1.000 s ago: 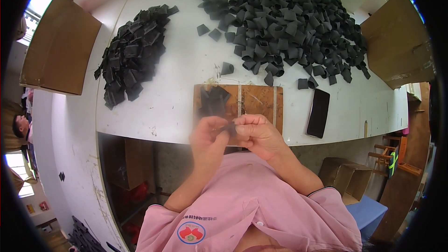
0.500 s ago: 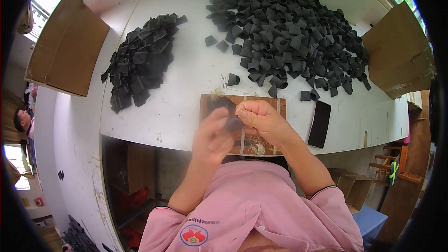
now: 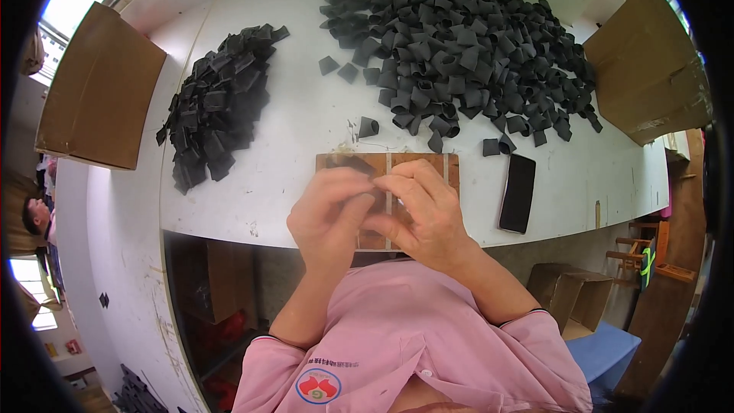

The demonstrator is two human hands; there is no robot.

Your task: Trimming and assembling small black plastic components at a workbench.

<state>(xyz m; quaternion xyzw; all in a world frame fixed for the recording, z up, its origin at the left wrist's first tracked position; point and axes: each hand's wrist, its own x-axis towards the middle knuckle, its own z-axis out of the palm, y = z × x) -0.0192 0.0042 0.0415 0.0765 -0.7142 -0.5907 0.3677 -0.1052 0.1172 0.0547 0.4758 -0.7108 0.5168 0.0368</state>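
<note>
Your counter (image 3: 290, 130) carries two heaps of black pieces: a big loose heap (image 3: 459, 38) ahead and a smaller stacked heap (image 3: 218, 107) to your left. One wooden board (image 3: 420, 164) and one flat black slab (image 3: 518, 193) lie near you. Your left hand (image 3: 329, 218) and right hand (image 3: 420, 210) meet over the board, fingers pinched narrow on one small black piece (image 3: 376, 200).

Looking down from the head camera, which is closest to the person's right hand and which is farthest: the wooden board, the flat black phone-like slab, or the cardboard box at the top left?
From the right hand:
1. Wooden board: directly under the hand, at the table's near edge.
2. Black slab: lying flat just to the right of the board.
3. Cardboard box: far off at the table's left end, beyond the smaller pile of black pieces.
</note>
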